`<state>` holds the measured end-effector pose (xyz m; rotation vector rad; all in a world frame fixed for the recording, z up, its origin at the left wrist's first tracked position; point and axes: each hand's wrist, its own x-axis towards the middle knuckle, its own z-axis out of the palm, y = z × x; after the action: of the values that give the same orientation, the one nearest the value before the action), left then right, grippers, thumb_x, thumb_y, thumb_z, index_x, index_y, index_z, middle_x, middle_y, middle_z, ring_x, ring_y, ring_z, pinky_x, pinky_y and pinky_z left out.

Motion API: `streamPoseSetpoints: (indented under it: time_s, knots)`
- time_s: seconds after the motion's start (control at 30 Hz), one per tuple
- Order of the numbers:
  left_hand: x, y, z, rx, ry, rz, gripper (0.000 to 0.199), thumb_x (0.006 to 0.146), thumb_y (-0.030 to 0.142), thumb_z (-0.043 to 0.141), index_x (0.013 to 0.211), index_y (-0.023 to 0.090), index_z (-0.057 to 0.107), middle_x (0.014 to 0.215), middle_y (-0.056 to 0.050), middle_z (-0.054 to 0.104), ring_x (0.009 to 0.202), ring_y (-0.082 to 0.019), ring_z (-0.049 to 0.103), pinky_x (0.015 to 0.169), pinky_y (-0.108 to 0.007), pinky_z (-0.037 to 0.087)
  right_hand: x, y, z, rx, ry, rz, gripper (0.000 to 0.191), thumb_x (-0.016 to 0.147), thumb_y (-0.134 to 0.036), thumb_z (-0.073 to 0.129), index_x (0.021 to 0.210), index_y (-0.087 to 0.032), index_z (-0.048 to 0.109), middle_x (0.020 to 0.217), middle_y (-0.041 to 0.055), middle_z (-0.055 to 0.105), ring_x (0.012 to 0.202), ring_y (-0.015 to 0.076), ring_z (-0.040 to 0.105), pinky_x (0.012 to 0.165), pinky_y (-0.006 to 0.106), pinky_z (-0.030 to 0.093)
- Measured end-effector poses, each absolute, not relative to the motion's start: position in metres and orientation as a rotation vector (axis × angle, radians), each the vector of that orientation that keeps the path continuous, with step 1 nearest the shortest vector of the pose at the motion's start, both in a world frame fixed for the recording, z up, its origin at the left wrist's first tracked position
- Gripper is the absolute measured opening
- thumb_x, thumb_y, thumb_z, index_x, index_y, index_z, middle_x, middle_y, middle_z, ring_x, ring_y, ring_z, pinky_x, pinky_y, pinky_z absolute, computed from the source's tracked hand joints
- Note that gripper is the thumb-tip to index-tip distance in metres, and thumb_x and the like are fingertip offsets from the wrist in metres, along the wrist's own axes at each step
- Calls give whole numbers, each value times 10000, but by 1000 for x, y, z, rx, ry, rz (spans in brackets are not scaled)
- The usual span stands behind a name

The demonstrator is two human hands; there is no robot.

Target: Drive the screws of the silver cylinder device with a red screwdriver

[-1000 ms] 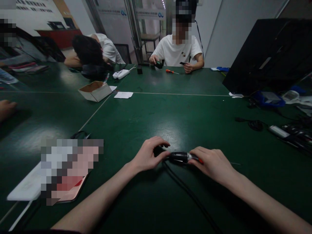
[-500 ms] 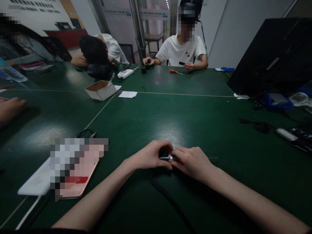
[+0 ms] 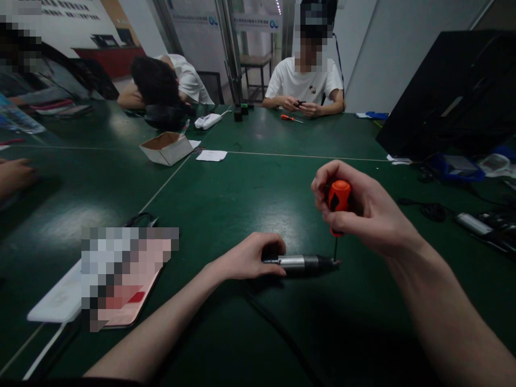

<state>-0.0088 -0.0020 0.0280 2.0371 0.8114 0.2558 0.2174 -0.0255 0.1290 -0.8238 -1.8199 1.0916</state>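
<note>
The right hand [image 3: 373, 209] wraps an upright screwdriver [image 3: 339, 196] while the left hand [image 3: 256, 257], half-curled, holds a round tool [image 3: 296, 263], whose rolling could make the screwdriver slip.

The left hand [image 3: 253, 260] is clasping one end of the black-and-silver tool [image 3: 299, 263], thumb lying along its near side — the right hand [image 3: 373, 215] is hovering above its tapered tip, fingers gripping, forearm slanting up.

left hand [image 3: 253, 256]: ungloved | right hand [image 3: 373, 215]: ungloved | forearms [image 3: 173, 314]: bare | dark sleeve edge [image 3: 108, 382]: probable, lower left
</note>
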Motion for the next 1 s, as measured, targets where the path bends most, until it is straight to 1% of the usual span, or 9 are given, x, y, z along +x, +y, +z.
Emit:
streamPoseSetpoints:
  time_s: [0.1, 0.17, 0.23, 0.3, 0.43, 0.5, 0.57, 0.77, 1.0]
  knots:
    - [-10, -2, 27, 2040, 807, 267, 302, 755, 349, 752, 944, 152, 622, 845, -13, 616, 721, -152, 548, 627, -239, 407, 213, -29, 133, -708, -1696, 1236, 372, 705, 27, 498, 985, -217, 479, 883, -20, 496, 720, 93, 518, 591, 194, 472]
    - [-10, -3, 26, 2044, 797, 269, 289, 771, 358, 733, 937, 151, 619, 835, -12, 613, 715, -151, 544, 622, -238, 403, 211, -31, 132, -706, -1685, 1214, 322, 760, 12, 528, 983, -216, 481, 930, -10, 525, 805, 105, 571, 695, 219, 521]
    - [-10, -3, 26, 2045, 780, 277, 279, 782, 363, 721, 930, 152, 614, 827, -11, 610, 709, -149, 541, 616, -239, 397, 211, -31, 129, -712, -1697, 1194, 250, 828, -48, 573, 992, -212, 478, 1012, 9, 563, 942, 131, 611, 832, 262, 537]
    - [-10, -3, 26, 2045, 770, 289, 272, 792, 369, 710, 927, 154, 610, 817, -10, 605, 702, -150, 538, 608, -240, 394, 212, -29, 124, -698, -1695, 1234, 216, 881, -141, 596, 1012, -214, 441, 1076, 30, 596, 1009, 160, 632, 874, 300, 546]
    - [-10, -4, 26, 2052, 777, 307, 277, 797, 382, 700, 919, 151, 608, 807, -14, 600, 676, -147, 527, 592, -246, 394, 215, -22, 112, -847, -1746, 1189, 312, 901, -319, 628, 1021, -230, 354, 958, 23, 641, 780, 154, 679, 623, 244, 567]
    - [-10, -5, 26, 2061, 790, 318, 281, 794, 381, 701, 926, 150, 610, 826, -20, 609, 682, -152, 530, 597, -251, 399, 215, -20, 107, -950, -1817, 1077, 340, 896, -369, 632, 1025, -230, 349, 854, -9, 620, 627, 116, 635, 503, 194, 499]
    - [-10, -5, 26, 2056, 793, 320, 274, 800, 365, 695, 948, 151, 610, 859, -25, 619, 712, -162, 545, 621, -258, 413, 213, -18, 104, -992, -1899, 985, 327, 904, -387, 616, 1025, -225, 360, 799, -29, 591, 542, 84, 572, 454, 176, 430]
    - [-11, -3, 24, 2038, 734, 328, 205, 819, 290, 681, 965, 159, 621, 900, -29, 633, 795, -179, 579, 704, -273, 448, 208, -22, 105, -974, -2124, 665, 213, 909, -271, 575, 993, -204, 391, 812, -17, 579, 611, 89, 559, 548, 200, 423]
    - [-13, -2, 23, 2017, 707, 400, 177, 795, 215, 694, 965, 182, 659, 921, -18, 664, 829, -184, 603, 754, -286, 475, 205, -30, 103, -911, -2275, 607, 204, 923, -249, 529, 1041, -213, 367, 820, -15, 603, 642, 98, 593, 547, 183, 438]
